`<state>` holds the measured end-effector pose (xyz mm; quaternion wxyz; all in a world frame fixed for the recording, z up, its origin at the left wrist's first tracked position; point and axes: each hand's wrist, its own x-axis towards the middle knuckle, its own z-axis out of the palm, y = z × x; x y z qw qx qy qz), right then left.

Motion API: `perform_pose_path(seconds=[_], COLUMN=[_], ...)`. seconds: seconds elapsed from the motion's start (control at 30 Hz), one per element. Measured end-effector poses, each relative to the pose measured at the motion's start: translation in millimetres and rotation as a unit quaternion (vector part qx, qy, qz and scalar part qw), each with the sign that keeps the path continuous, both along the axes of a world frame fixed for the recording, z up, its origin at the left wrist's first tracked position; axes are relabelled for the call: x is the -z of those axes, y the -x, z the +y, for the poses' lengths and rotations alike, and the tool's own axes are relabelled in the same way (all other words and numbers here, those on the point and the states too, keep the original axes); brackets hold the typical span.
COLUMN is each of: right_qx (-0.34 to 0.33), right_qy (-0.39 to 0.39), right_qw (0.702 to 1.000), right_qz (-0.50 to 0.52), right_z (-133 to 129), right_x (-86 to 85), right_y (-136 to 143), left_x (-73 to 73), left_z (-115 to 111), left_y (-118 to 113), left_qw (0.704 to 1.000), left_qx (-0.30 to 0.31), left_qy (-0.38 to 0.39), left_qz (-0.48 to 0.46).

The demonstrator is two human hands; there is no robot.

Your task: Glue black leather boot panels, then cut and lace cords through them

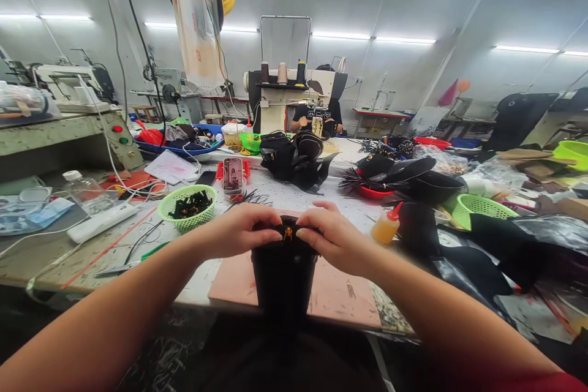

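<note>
A black piece (283, 278), wide at the top and narrowing downward, stands at the table's front edge over a pink board (342, 294). My left hand (250, 228) pinches its upper rim on the left, thumb below and fingers above. On the right side of the same rim, my right hand (328, 234) pinches it in the same way. Between my two thumbs a small orange-gold detail (288, 233) shows on the black material. Left of my left hand is a green basket (186, 208) with small black pieces in it.
A glue bottle (386, 225) with a red tip stands to the right. Scissors (118, 269) lie at the left. A phone (233, 179) stands upright behind my hands, near black bundles (298, 159). Farther back, a person (316, 117) sits at a sewing machine.
</note>
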<state>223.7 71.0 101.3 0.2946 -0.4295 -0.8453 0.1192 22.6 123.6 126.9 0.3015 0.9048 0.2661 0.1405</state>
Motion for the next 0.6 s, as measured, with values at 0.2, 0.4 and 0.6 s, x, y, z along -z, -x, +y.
perform_pose_path(seconds=[0.2,0.4,0.6], right_qx=[0.004,0.005,0.004], right_qy=[0.000,-0.003,0.009], right_qw=[1.000,1.000,0.999], right_qz=[0.009,0.030,0.035], right_z=[8,12,14], right_x=[-1.7,-2.1,-1.7], right_y=[0,2,2], left_x=[-1.2,-2.4,0.1], left_z=[4,-4,2], left_y=[-1,-8,-8], left_qw=[1.000,0.992,0.994], left_qx=[-0.010,-0.049,-0.040], left_qy=[0.010,-0.109,-0.095], left_qz=[0.000,0.051,0.040])
